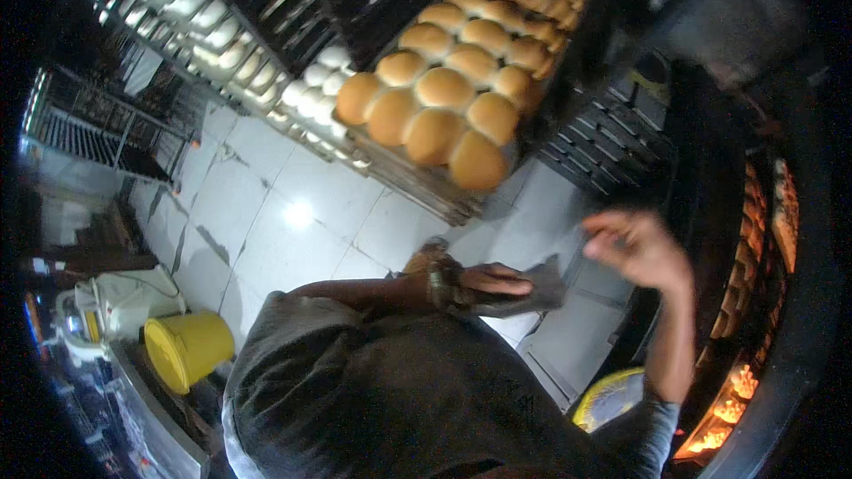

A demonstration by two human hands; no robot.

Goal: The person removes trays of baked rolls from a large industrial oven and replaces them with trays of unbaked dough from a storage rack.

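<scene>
My left hand (pixel 495 280) is closed on a dark, flat cloth (pixel 537 294), held in front of my body at waist height. A band circles the wrist. My right hand (pixel 637 250) is raised to the right of the cloth, apart from it. Its fingers are loosely bent with the thumb apart, slightly blurred, and nothing shows in them. Ahead of my hands is a tray of browned round buns (pixel 444 87), packed in close rows on a dark rack. Neither hand touches the buns.
Racks with pale, white dough balls (pixel 209 13) stand at the far left. To the right, an oven (pixel 732 302) shows bread and flames (pixel 729 412) inside. A yellow bucket (pixel 191 348) stands lower left; another yellow-rimmed container (pixel 612 397) is by my right arm. White tiles (pixel 306 204) cover the floor.
</scene>
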